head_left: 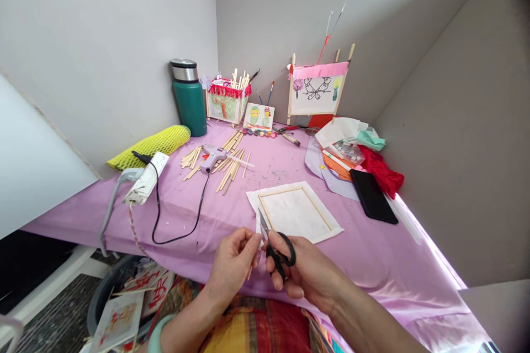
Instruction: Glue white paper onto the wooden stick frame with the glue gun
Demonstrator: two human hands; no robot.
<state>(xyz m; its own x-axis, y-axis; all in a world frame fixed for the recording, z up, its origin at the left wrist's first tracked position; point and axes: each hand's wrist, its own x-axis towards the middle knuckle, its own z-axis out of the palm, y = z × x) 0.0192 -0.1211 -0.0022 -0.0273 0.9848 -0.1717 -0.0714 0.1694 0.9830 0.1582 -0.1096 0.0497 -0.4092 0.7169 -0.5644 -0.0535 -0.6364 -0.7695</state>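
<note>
My right hand (304, 267) grips black-handled scissors (285, 253), their blades pointing away from me at the left edge of a white cloth (293, 215). On that cloth lies a square frame of thin wooden sticks (318, 209). With thumb and fingers pinched, my left hand (238, 253) holds the near left corner of the cloth, close beside the scissors. A narrow strip of cloth shows between the blades and my left fingertips. How far apart the blades are is hard to make out.
A glue gun (214, 159) rests on loose wooden sticks (232, 171), its cord running to a power strip (147, 179). Behind stand a green bottle (190, 102) and a decorated stick box (226, 105). To the right lie a black phone (372, 197) and red cloth (379, 171).
</note>
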